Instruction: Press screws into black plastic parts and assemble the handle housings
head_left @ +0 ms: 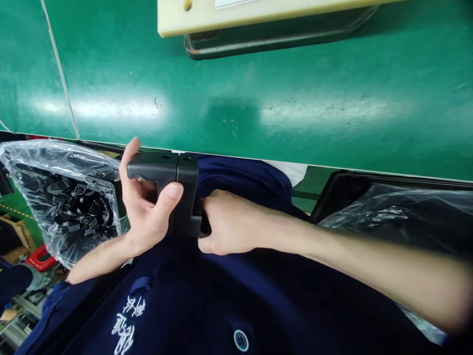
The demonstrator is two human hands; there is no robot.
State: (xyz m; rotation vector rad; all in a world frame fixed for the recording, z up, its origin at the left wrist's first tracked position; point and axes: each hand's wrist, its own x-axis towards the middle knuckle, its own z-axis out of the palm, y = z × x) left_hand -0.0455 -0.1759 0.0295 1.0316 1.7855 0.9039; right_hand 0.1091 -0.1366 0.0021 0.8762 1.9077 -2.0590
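One black part (186, 197), just off the edge of one green bench (221, 98), and two hands on it: left hand (148, 212) wrapped round one side, thumb across, right hand (229, 222) clamped low on the other; left bin (118, 197) with black pieces (79, 190) too jumbled to count, right bin (324, 195) making two

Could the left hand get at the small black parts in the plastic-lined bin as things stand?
Probably not freely: the left hand is holding the black housing. The small black parts do lie nearby on that side, with clear plastic around them.
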